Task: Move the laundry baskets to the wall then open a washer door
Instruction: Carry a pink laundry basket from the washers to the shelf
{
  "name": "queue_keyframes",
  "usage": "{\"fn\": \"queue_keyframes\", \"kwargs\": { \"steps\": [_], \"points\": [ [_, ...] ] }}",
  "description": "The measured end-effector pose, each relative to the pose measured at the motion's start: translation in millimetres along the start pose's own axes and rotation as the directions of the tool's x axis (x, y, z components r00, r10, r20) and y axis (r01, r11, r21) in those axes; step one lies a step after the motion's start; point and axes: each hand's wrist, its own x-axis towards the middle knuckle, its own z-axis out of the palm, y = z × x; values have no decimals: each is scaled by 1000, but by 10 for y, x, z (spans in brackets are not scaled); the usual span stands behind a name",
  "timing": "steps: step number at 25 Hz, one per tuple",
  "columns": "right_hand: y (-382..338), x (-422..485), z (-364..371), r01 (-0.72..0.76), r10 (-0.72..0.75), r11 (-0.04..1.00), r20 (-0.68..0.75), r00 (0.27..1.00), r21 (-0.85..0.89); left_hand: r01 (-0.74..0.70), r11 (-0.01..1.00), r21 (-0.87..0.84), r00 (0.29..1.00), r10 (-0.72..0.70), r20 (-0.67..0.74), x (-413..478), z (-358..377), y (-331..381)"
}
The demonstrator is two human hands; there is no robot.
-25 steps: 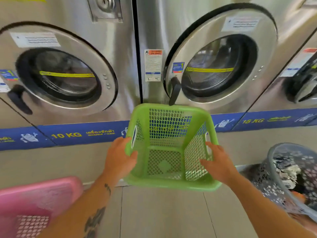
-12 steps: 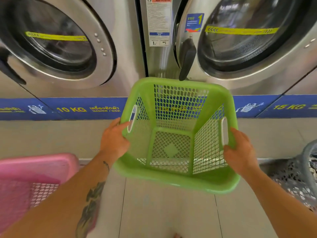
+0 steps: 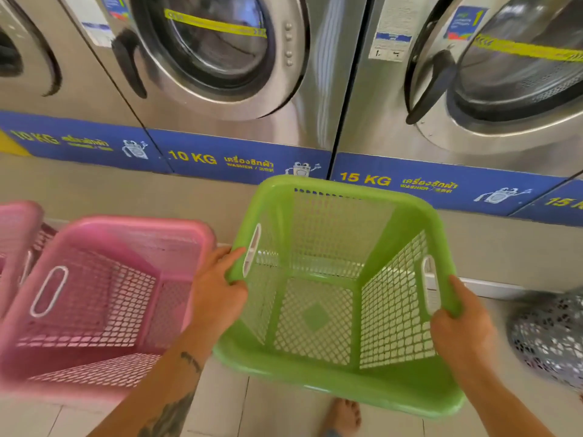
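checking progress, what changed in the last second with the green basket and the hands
The green plastic mesh basket has come down toward the floor at the washers' base, beside the pink plastic basket. Unchanged: left hand and right hand grip its side rims, it is empty, and the washer doors are shut.

The green basket (image 3: 340, 288) has dropped lower, nearing the pink basket (image 3: 104, 298).

One head-worn view looks steeply forward and down, close above the green basket (image 3: 340, 298), facing washers (image 3: 220, 58) just beyond it
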Motion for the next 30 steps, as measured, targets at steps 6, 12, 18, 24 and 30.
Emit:
{"fn": "queue_keyframes", "kwargs": {
  "steps": [6,12,18,24,30],
  "points": [
    [397,-504,516,22,-22,1000,46,999,-5,137,985,-102,988,-128,84,-322,-112,-662],
    [836,-557,945,136,-107,969,149,983,-205,187,982,-17,959,-179,220,-325,111,-1178],
    [1174,-597,991,88,10,950,312,950,-299,173,982,72,937,-187,294,-523,252,-1383],
    [693,-765,726,111,-30,973,367,930,-202,185,967,176,926,-232,297,-634,-8,-1141],
    [-457,-1217,693,83,-151,984,488,860,157,161,986,48,975,-166,151,-876,-835,-709]
  ]
}}
